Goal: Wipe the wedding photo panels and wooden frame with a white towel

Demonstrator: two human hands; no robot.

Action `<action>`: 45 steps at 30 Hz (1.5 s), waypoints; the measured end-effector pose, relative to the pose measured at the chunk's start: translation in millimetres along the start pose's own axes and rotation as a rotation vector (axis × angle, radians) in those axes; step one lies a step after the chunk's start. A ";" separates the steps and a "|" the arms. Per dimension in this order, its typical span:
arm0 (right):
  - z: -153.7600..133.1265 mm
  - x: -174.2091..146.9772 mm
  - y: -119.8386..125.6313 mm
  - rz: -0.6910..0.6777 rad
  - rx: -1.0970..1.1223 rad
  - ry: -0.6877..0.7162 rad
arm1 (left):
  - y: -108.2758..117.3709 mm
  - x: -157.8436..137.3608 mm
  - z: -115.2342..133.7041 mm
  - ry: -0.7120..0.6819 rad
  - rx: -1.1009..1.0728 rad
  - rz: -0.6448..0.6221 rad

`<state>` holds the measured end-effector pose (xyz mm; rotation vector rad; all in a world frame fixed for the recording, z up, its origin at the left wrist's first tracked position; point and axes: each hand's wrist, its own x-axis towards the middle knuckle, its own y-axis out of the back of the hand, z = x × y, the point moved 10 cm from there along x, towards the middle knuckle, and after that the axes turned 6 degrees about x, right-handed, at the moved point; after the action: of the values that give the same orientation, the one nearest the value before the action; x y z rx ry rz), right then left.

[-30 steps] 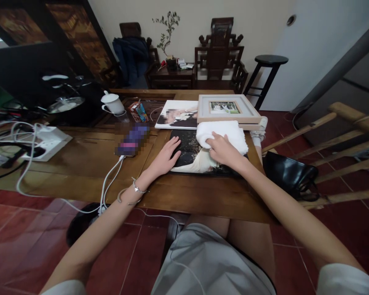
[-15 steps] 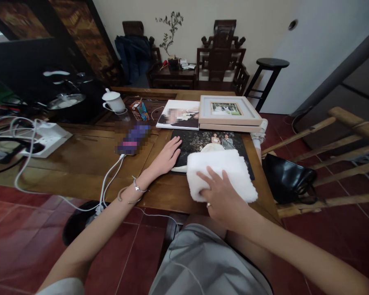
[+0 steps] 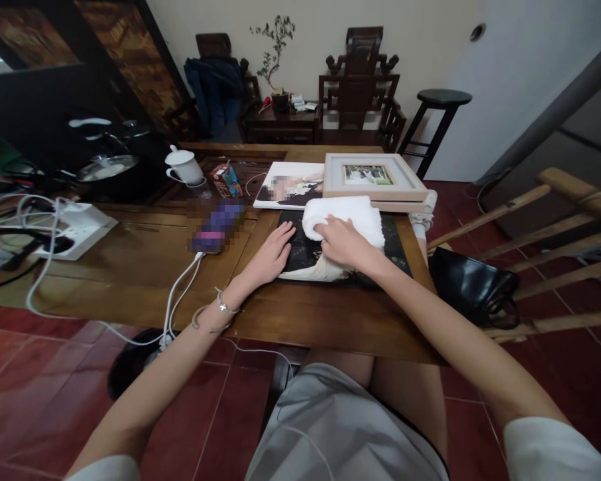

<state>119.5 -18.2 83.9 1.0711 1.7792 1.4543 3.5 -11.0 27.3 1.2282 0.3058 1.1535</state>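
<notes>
White towel (image 3: 353,206), right fingers (image 3: 336,227) half-curled, gripping it

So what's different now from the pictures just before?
The right hand has pushed the white towel away from the person and slightly left across the dark photo panel. The left hand still rests on the panel's left edge; the framed photo stayed put.

Home room, carved chair (image 3: 358,83), potted plant (image 3: 280,100)
</notes>
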 end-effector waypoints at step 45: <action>-11.2 -104.2 -8.3 -0.154 0.055 0.142 | 28.4 -0.1 14.6 0.048 -0.079 0.165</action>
<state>160.1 -114.7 74.0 0.8543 1.9647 1.4246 -0.7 -22.5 56.9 1.1744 0.1949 1.3264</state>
